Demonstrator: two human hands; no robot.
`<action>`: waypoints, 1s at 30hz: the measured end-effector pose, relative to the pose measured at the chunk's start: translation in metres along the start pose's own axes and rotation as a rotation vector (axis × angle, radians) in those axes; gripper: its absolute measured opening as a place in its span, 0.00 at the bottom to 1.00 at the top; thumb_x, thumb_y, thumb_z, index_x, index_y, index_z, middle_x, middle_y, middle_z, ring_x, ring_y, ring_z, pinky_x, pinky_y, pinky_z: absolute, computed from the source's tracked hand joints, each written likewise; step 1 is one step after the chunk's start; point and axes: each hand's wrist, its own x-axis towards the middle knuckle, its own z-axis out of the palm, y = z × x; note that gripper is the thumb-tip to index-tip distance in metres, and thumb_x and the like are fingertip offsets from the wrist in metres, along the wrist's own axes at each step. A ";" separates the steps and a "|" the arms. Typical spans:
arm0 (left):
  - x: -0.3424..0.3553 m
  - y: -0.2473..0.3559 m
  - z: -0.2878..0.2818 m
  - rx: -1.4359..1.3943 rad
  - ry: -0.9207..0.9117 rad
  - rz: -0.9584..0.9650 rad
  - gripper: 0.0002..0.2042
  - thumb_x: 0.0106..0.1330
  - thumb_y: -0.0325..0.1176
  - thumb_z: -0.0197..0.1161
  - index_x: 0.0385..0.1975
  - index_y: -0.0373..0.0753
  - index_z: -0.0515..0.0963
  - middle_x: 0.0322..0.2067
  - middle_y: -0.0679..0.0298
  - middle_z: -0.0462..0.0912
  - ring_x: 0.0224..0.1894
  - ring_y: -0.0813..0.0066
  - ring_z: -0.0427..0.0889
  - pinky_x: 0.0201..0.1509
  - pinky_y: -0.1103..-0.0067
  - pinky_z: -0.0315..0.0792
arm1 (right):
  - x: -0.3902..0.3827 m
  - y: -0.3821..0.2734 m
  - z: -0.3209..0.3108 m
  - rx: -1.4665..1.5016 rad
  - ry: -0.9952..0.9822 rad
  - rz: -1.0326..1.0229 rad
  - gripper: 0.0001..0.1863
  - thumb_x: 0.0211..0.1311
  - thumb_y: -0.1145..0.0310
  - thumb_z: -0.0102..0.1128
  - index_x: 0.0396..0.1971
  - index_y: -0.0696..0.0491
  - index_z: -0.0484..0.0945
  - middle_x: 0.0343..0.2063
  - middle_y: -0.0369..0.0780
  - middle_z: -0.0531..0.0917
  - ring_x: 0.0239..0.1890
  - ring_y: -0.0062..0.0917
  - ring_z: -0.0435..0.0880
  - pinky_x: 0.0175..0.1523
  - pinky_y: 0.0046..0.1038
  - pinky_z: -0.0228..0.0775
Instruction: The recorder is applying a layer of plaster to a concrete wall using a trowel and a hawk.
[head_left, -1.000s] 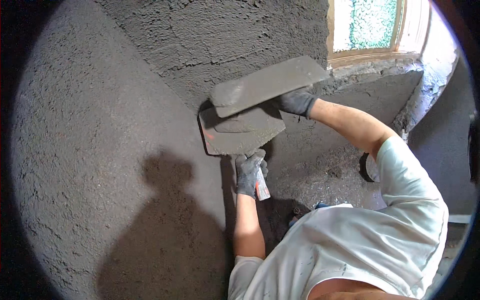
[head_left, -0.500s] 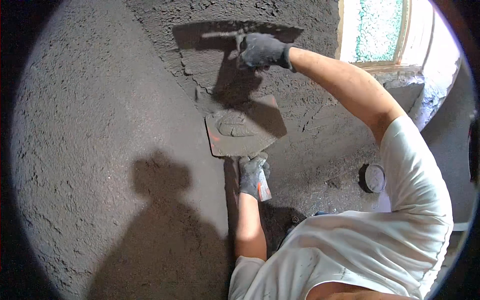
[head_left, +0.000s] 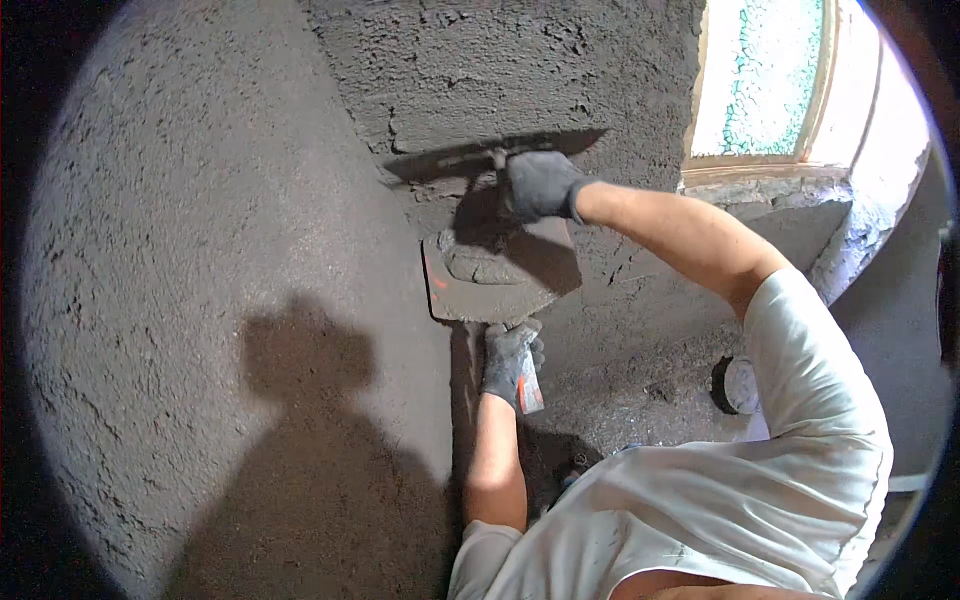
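Note:
My right hand (head_left: 543, 186), in a dark grey glove, is closed round the handle of a long plastering trowel (head_left: 425, 165). The trowel's blade lies across the rough grey wall (head_left: 450, 75), seen nearly edge-on. Lower down, my gloved left hand (head_left: 508, 362) grips a plasterer's hawk (head_left: 470, 306) by its handle. That flat board has orange marks near its left edge and carries a heap of wet grey mortar (head_left: 478, 266). The right hand's shadow falls across part of the mortar. How the left fingers wrap the handle is partly hidden.
Another plastered wall (head_left: 200, 200) rises on the left and meets the far wall in a corner. A window (head_left: 770, 75) with patterned glass sits in a rough-edged opening at upper right. On the dirty floor stands a round bucket-like container (head_left: 741, 386) holding something pale.
My right hand has brought the trowel down the wall, closer to the hawk, and its blade now appears narrower. The left hand holds the hawk almost as before. The view has shifted slightly.

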 end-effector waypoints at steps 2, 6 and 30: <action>0.003 -0.005 -0.002 0.024 -0.003 0.065 0.05 0.51 0.32 0.63 0.26 0.41 0.75 0.13 0.65 0.73 0.09 0.74 0.70 0.12 0.78 0.65 | 0.007 -0.007 -0.026 0.046 0.029 -0.008 0.16 0.46 0.61 0.54 0.28 0.58 0.79 0.31 0.50 0.80 0.35 0.40 0.81 0.39 0.37 0.73; -0.001 0.001 0.004 0.042 0.030 0.086 0.03 0.50 0.30 0.62 0.24 0.41 0.76 0.12 0.66 0.73 0.10 0.75 0.71 0.10 0.79 0.65 | 0.011 0.006 -0.059 0.119 0.089 0.002 0.18 0.46 0.61 0.54 0.33 0.59 0.77 0.32 0.50 0.80 0.36 0.39 0.81 0.40 0.35 0.73; -0.011 -0.003 0.013 0.141 0.079 0.124 0.07 0.54 0.34 0.64 0.27 0.40 0.74 0.14 0.68 0.73 0.11 0.79 0.71 0.12 0.83 0.65 | -0.137 0.061 0.086 0.060 -0.237 -0.243 0.18 0.43 0.52 0.58 0.19 0.55 0.77 0.18 0.48 0.78 0.22 0.41 0.78 0.29 0.38 0.70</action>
